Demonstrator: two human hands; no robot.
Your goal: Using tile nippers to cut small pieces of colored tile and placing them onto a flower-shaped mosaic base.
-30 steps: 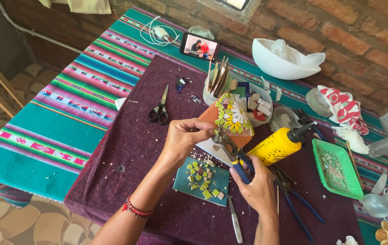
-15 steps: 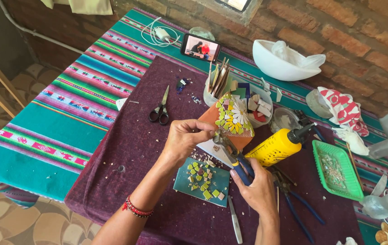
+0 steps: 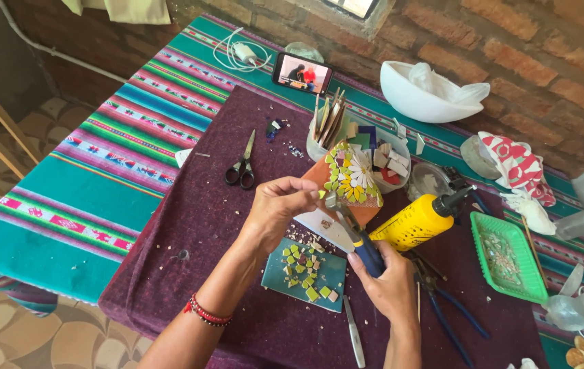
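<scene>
Up close: right hand (image 3: pixel 391 283) clenched on blue-handled nippers (image 3: pixel 352 232), left hand (image 3: pixel 275 208) pinching a tile piece too small to make out, above the green tile (image 3: pixel 305 275); nipper jaws partly hidden.

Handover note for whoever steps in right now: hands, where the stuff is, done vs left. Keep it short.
Left hand: pinches a small piece at the head of the nippers; the piece itself is too small to make out.
Right hand: grips the blue-handled nippers, whose head points up at the left fingertips.
Things: teal tile with loose green and yellow chips lies just below the hands; terracotta piece with flower mosaic behind them; yellow glue bottle lying to the right; scissors to the left.
Done: flower mosaic covers part of the terracotta.
Left: part of the terracotta is bare; chips on the tile are not placed.
</scene>
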